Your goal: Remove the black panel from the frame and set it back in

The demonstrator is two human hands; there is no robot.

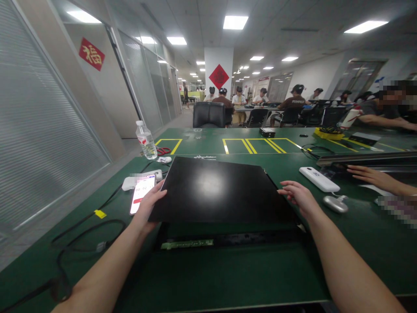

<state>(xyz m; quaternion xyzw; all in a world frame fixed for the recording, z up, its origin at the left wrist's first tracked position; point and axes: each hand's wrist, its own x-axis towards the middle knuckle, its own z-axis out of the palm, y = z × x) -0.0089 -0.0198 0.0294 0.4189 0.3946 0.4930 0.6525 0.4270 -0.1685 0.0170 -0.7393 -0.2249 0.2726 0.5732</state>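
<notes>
Both hands are on it, folks. The black panel (215,191) lies flat and wide straight ahead, spanning the whole gap between the two sets of fingers, with its long axis running left to right across the person's front.

The left hand (148,206) is at the panel's left edge near the near corner. Its fingers are narrow and closed on that edge, thumb side up. The right hand (299,198) meets the right edge. Its fingers are loose and spread, touching the rim rather than wrapped around it. So the panel sits just inward of each hand, and the left has the firmer hold.

The near edge looks raised off the green desk (228,278), and the far edge sits lower. Just under that near edge, on the wrist side of both hands, runs a dark strip (254,238) carrying a green circuit board (187,244), parallel to the panel.

Just beyond the left fingers lies a phone (142,193) with its screen lit. Outward of the right fingers sit a white block (319,179) and a grey oval device (335,203). Farther right, a co-worker's hand (371,176) rests on the desk, well apart from the panel. Far beyond the left fingers stands a water bottle (146,140).
</notes>
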